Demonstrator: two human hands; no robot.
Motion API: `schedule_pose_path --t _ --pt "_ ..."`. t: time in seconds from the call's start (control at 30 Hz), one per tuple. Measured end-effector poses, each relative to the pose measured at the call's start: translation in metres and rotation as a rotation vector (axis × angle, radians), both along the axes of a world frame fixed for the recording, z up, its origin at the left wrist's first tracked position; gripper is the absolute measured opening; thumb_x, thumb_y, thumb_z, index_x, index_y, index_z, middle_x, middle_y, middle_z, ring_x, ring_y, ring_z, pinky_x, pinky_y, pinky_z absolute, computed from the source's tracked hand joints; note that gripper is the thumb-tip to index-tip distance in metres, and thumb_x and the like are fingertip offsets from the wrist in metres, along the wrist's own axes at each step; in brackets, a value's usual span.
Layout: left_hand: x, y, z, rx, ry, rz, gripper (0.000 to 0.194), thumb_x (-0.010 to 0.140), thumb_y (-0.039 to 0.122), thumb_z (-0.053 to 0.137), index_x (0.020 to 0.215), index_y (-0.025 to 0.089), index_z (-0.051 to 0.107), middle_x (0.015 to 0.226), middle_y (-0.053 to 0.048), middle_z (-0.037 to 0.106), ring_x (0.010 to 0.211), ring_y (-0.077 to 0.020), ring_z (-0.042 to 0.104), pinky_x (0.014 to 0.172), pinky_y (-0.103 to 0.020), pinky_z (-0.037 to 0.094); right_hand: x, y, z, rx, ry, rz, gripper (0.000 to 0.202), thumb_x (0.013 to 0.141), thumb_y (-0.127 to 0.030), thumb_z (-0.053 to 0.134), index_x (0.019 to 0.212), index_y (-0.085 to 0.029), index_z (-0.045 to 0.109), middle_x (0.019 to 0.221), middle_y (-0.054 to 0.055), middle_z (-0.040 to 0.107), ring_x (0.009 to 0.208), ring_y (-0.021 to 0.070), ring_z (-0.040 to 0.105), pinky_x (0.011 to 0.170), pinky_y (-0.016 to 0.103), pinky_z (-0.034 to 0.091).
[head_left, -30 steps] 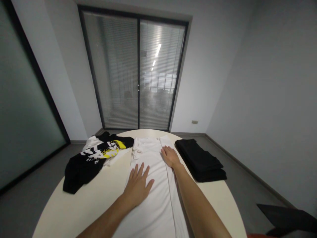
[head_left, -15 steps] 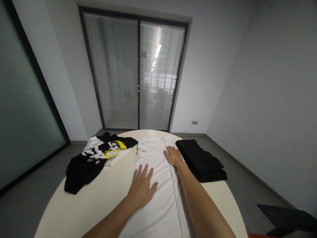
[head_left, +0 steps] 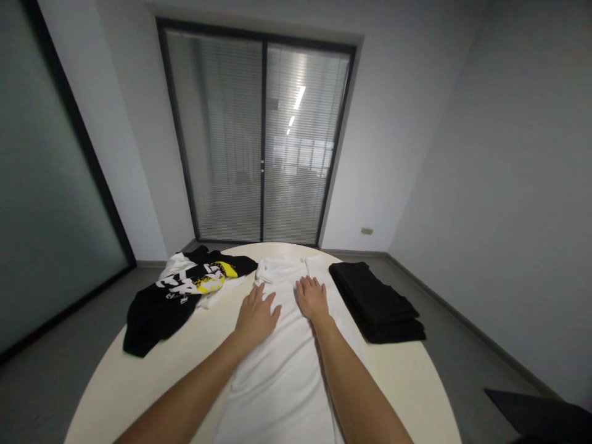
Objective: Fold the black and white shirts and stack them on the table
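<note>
A white garment [head_left: 282,376] lies lengthwise down the middle of the round table, its right part folded over and wrinkles running across it. My left hand [head_left: 256,314] rests on its left edge, fingers apart, below a small bunched bit of cloth. On the upper middle of the cloth lies my right hand [head_left: 312,298], palm down with fingers slightly spread. Neither hand grips anything. To the right is a stack of folded black cloth [head_left: 374,302]. At the left lies a loose black garment [head_left: 160,314] with white and yellow print, some white cloth beside it.
The pale round table [head_left: 106,401] has its rim curving at both sides. Beyond it stand glass panels with blinds [head_left: 217,142] and a wall with a socket [head_left: 367,231]. A dark object [head_left: 536,410] is at the lower right.
My left hand has moved up and slightly left to the garment's edge. My right hand has shifted left, away from the black stack. The white cloth has more creases in its lower part.
</note>
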State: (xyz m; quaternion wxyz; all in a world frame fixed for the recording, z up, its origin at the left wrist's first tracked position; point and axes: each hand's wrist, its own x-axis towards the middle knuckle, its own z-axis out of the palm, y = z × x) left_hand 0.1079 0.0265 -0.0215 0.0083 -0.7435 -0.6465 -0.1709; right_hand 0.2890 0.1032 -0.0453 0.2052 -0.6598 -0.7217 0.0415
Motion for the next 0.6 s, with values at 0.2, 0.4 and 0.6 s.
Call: schedule_pose_path --t 0.2,0.4,0.6 --pt "-0.002 0.049 -0.001 -0.006 -0.041 0.096 0.051 0.094 0.052 0.045 0.132 0.024 0.062 0.139 -0.015 0.056 0.133 -0.0372 0.042 0.111 -0.053 0.026 0.003 0.003 0.001 -0.025 0.043 0.022 0.057 0.104 -0.048 0.019 0.144 -0.019 0.048 0.153 0.01 0.044 0.146 0.0285 0.028 0.119 0.052 0.013" --pt "-0.002 0.078 -0.009 0.056 -0.136 0.111 0.045 0.095 0.043 0.045 0.122 0.014 0.066 0.13 -0.017 0.062 0.128 -0.0327 0.047 0.112 -0.046 0.029 0.004 0.005 -0.002 -0.035 0.028 0.056 0.057 0.104 -0.05 0.02 0.142 -0.02 0.05 0.153 0.011 0.044 0.146 0.03 0.027 0.118 0.054 0.01" --pt "-0.038 0.112 0.001 0.202 -0.351 0.3 0.048 0.096 0.032 0.043 0.132 0.003 0.053 0.134 -0.022 0.053 0.126 -0.0289 0.052 0.11 -0.038 0.038 0.006 0.005 -0.005 -0.042 0.0 0.068 0.058 0.103 -0.053 0.021 0.145 -0.022 0.047 0.156 0.011 0.04 0.148 0.0317 0.023 0.118 0.055 0.008"
